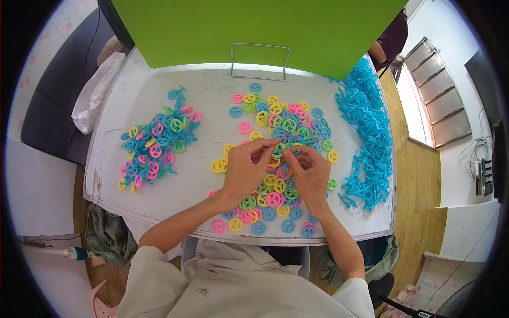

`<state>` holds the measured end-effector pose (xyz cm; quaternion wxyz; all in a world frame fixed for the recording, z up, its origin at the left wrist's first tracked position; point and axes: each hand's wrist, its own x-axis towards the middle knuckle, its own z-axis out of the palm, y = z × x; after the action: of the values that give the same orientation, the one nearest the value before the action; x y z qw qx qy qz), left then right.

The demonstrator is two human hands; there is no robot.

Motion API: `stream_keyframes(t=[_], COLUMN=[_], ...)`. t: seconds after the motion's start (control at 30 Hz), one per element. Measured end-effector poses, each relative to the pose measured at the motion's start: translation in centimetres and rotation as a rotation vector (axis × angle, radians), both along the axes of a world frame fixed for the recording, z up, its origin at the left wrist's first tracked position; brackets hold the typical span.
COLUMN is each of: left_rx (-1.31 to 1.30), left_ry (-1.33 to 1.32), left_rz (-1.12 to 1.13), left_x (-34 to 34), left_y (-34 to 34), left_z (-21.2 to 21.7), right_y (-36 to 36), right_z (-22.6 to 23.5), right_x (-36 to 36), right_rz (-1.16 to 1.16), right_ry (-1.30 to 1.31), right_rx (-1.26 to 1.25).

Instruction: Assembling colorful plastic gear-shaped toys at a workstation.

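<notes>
Over the middle of the table, my two hands meet fingertip to fingertip above a loose heap of small plastic wheels (274,199) in pink, yellow, green and blue. Between the fingertips is a small green wheel (278,150), pinched by my left hand (245,167). My right hand (310,170) is closed on a thin blue plastic stem (296,151), its tip against the wheel; the fingers partly cover both. To the left lies a pile of wheels with blue stems on them (159,139). Along the right edge stretches a long heap of loose blue stems (366,132).
A tall green panel (254,32) stands at the table's (106,175) far edge, with a bent metal wire frame (260,78) before it. A white plastic bag (98,93) sits by the far left corner. Another person's arm (377,53) shows at the far right.
</notes>
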<state>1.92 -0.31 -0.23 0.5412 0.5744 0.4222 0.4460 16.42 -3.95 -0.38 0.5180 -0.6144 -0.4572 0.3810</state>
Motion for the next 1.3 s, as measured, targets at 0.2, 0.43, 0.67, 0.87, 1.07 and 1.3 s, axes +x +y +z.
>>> stream_keyframes(t=[0.2,0.43,0.67,0.87,1.07,1.3], left_rx=[0.042,-0.179,-0.397,-0.481,0.142,0.752], left_ry=[0.035,-0.223,-0.133,-0.161,0.356,0.715], left_rz=[0.02,-0.118,-0.244,-0.32,-0.139,0.143], left_x=[0.0,-1.0,-0.9,-0.1,1.2,2.1], left_y=[0.0,1.6,1.7,2.6,5.5,8.3], left_z=[-0.3,0.1,0.8,0.7,0.3,-1.5], right_y=[0.1,0.1,0.1,0.1,0.6,0.8], right_z=[-0.3,0.3,1.7,2.5,1.3,0.6], right_x=[0.1,1.8,3.9,2.9,3.4,3.3], right_rz=[-0.006,0.177,0.499,0.384,0.341,0.109], right_ry=[-0.049,-0.18,-0.186,-0.456,-0.487,-0.24], right_rx=[-0.027,0.131,0.136,0.427,0.549,0.327])
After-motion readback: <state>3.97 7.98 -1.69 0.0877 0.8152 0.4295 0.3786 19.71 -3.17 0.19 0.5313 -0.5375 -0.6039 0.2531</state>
